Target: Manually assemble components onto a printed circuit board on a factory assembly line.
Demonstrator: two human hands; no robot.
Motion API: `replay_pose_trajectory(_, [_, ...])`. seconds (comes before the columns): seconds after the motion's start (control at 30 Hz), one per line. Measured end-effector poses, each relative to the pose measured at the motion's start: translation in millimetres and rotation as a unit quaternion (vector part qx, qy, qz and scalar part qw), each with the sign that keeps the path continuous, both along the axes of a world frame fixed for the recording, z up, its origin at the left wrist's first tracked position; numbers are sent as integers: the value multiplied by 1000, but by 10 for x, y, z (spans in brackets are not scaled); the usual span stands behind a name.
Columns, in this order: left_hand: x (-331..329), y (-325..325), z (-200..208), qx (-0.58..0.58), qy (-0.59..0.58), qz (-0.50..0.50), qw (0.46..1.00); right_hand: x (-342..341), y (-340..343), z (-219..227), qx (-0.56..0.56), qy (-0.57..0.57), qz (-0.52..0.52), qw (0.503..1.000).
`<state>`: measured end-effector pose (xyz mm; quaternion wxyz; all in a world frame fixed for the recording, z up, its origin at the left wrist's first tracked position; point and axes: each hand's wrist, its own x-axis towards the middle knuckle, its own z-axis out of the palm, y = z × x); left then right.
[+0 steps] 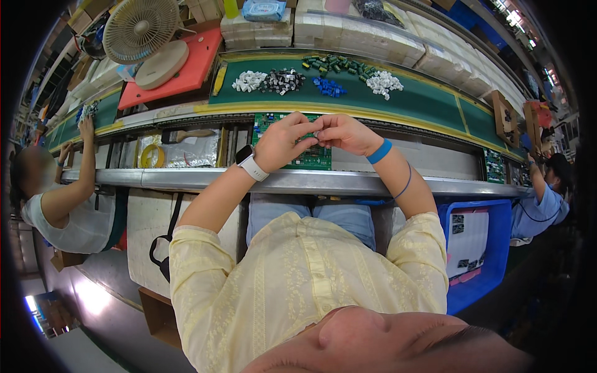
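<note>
My left hand (283,144), with a white watch on its wrist, and my right hand (350,134), with a blue band on its wrist, meet fingertip to fingertip. Pinched between them is a small dark electronic component (316,134), mostly covered by the fingers. Beneath both hands lies a green circuit board (320,163), populated with small parts and partly hidden by my left hand. Beyond it, on a green work surface (233,94), are piles of white connectors (249,81), black-and-grey parts (283,81), blue parts (329,87), dark green capacitors (336,63) and more white connectors (384,83).
A metal rail (205,179) runs along the front edge. At left are yellow tape (152,155), a brush (186,135) and a fan (140,30). A blue bin (499,248) stands right of my lap. Two people work at either side. Another board (494,166) lies right.
</note>
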<state>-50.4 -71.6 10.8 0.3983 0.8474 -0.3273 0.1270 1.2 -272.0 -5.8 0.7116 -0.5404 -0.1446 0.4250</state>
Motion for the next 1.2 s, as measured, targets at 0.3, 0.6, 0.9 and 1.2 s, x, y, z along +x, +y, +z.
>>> replay_pose_trajectory(0.3, [101, 261, -32, -50, 45, 73, 995, 68, 44, 32, -45, -73, -24, 996])
replay_pose_trajectory(0.6, [521, 943, -309, 165, 140, 232, 948, 152, -30, -192, -195, -337, -118, 913])
replay_pose_trajectory(0.9, [735, 901, -366, 239, 213, 215, 923, 102, -52, -124, -256, -399, -120, 872])
replay_pose_trajectory(1.2, [737, 868, -354, 257, 212, 204, 920, 84, -87, -154, -287, -467, -132, 826])
